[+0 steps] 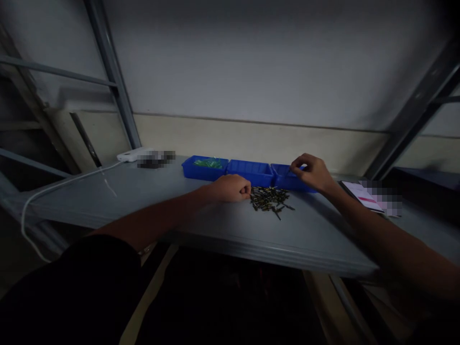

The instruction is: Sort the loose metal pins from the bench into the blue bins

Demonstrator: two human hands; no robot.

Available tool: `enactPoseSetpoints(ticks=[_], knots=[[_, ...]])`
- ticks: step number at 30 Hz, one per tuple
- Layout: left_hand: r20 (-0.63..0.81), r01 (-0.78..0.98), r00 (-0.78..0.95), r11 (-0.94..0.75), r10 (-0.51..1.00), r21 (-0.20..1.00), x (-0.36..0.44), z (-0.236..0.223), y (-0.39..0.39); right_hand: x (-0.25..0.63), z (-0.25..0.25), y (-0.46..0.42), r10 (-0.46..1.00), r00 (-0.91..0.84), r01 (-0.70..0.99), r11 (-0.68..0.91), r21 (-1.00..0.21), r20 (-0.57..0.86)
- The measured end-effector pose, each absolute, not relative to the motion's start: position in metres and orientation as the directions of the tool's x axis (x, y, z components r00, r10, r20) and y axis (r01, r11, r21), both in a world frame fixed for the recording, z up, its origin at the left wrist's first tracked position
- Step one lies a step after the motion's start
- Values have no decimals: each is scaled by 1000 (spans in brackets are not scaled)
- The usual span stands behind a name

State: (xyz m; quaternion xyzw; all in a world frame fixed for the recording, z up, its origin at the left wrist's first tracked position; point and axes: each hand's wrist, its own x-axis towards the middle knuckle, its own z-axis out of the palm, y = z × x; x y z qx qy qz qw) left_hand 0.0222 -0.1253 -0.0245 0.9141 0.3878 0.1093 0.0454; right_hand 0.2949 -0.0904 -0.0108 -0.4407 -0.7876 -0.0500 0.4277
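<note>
A loose pile of small, thin metal pieces, dark and brass-coloured, lies on the grey tabletop; their exact kind is too small to tell. My left hand rests at the pile's left edge with its fingers curled closed, and whatever may be in them is hidden. Above the right blue bin is my right hand, thumb and forefinger pinched together. What that pinch holds is too small and dark to make out. The middle blue bin stands just behind the pile.
The left blue bin contains green, clear-looking pieces. A white device with a cable sits at the back left, beside a blurred dark item. Printed papers lie at the right. Metal shelf posts rise on both sides before the wall.
</note>
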Motion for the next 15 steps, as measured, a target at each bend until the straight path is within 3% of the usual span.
enactPoseSetpoints(ticks=[15], knots=[[278,698,650,-700,708,151,21,-25,-126,296,-5,-95,616,-223,710,634,-307,756]])
